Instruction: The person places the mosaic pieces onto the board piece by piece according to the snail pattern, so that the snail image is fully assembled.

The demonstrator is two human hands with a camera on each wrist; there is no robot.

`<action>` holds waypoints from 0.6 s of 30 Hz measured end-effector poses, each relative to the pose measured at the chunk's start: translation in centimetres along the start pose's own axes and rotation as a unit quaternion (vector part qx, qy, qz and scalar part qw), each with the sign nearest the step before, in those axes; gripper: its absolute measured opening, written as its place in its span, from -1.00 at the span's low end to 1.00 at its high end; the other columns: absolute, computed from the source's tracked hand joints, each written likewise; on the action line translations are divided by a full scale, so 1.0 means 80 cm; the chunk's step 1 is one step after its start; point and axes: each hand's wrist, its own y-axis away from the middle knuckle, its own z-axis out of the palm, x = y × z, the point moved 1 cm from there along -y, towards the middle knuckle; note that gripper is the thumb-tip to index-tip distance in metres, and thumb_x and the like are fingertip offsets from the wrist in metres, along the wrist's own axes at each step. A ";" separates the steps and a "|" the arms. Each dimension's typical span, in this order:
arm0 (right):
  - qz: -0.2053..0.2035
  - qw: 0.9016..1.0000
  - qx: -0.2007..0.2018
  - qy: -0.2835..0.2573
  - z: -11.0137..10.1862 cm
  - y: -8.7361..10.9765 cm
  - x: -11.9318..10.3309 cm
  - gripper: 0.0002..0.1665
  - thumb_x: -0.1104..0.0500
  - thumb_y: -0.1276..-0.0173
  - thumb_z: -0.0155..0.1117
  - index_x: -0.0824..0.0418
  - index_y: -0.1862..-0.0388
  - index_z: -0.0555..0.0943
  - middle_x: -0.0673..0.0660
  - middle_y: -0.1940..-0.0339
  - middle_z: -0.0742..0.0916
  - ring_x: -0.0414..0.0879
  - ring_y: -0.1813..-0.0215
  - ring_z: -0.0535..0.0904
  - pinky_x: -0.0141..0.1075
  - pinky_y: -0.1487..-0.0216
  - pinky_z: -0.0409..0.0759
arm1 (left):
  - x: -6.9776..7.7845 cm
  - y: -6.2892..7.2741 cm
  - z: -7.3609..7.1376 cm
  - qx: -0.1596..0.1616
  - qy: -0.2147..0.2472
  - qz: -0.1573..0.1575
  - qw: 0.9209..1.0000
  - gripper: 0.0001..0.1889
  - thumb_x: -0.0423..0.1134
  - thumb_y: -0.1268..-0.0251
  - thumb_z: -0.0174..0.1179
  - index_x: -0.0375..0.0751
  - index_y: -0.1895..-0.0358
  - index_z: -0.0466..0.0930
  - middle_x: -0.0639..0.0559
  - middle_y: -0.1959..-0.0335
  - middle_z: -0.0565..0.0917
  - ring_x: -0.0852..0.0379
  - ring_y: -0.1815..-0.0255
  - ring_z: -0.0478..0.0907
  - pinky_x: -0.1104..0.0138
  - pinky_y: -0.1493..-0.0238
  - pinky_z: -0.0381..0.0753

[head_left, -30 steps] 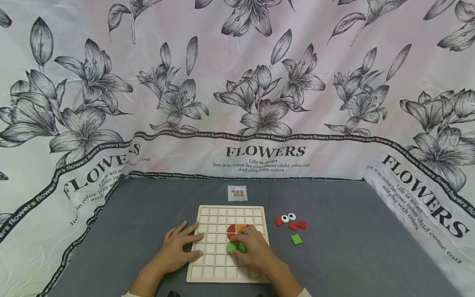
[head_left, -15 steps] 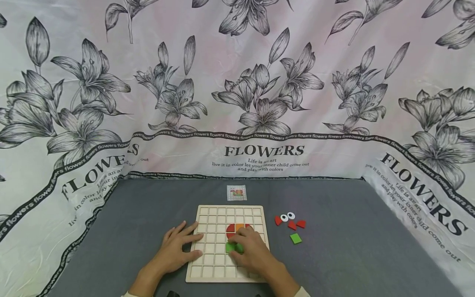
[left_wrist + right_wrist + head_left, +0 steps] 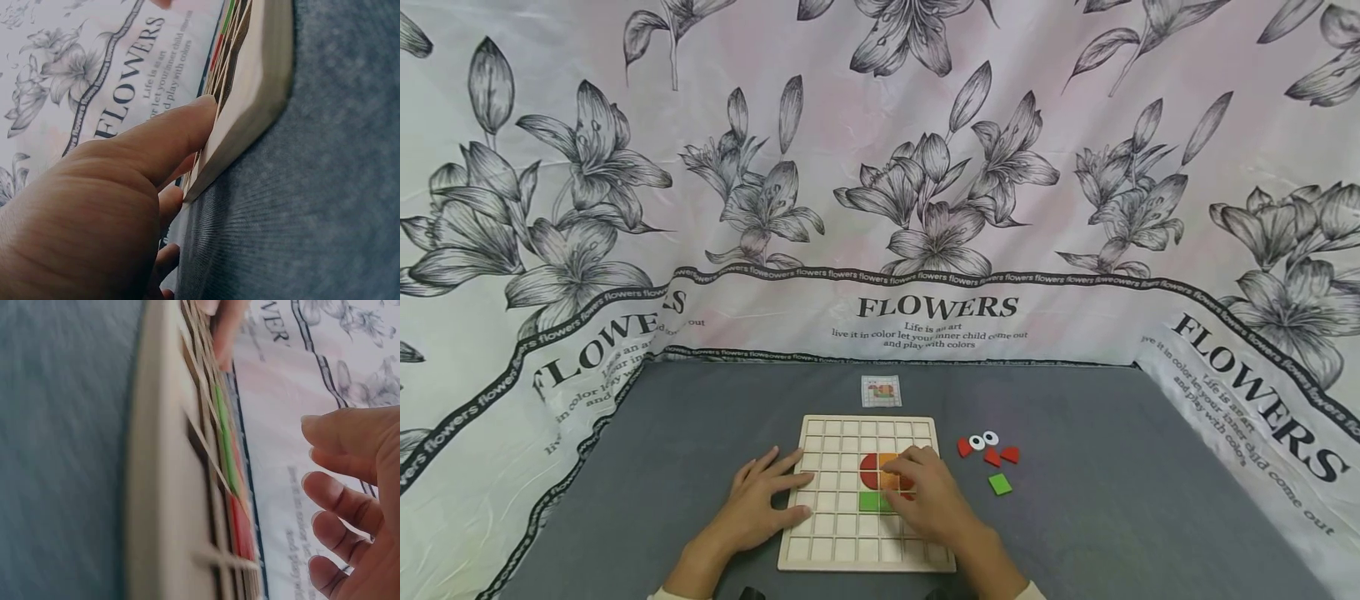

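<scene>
A wooden grid board (image 3: 823,524) lies on the dark cloth. Along its left edge rests my left hand (image 3: 758,508), fingers spread; in the left wrist view the thumb (image 3: 169,140) touches the rim. My right hand (image 3: 934,504) hovers over the board's right side, and the right wrist view shows its fingers (image 3: 337,494) loosely bent, holding nothing. Beneath it, a green piece (image 3: 869,501) sits in a cell with more green beside it. Just above are a rounded red piece (image 3: 868,472) and an orange piece (image 3: 887,460). The hand partly covers this group.
To the right of the board lie several red pieces (image 3: 964,447), two white eye discs (image 3: 991,437) and a green square (image 3: 999,484). Behind the board is a small picture card (image 3: 881,391). A flower-printed cloth (image 3: 936,325) hangs at the back.
My right hand has let go of a green piece, which now lies in the grid, and has shifted slightly up and right. The left hand stays in place.
</scene>
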 end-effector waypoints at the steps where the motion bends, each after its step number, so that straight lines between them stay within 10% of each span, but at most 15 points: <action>1: 0.002 1.000 0.006 0.003 -0.005 0.001 0.002 -0.67 0.28 -0.02 0.54 0.24 0.17 0.72 0.04 0.30 0.62 -0.17 0.27 0.39 -0.31 0.32 0.47 | 0.000 0.000 0.000 0.001 0.000 0.000 1.000 -0.45 0.11 -0.15 0.34 -0.06 -0.18 0.63 -0.06 -0.43 0.29 -0.30 -0.47 -0.06 -0.22 -0.32 -0.26; 18: 0.115 0.986 0.100 0.073 -0.105 0.031 0.073 -0.65 0.33 -0.02 0.54 0.22 0.16 0.73 0.04 0.27 0.64 -0.05 0.22 0.45 -0.17 0.33 0.43 | 0.003 0.001 -0.001 0.003 0.002 0.002 1.000 -0.48 0.05 -0.15 0.36 -0.09 -0.16 0.64 -0.08 -0.42 0.30 -0.31 -0.47 -0.05 -0.21 -0.33 -0.27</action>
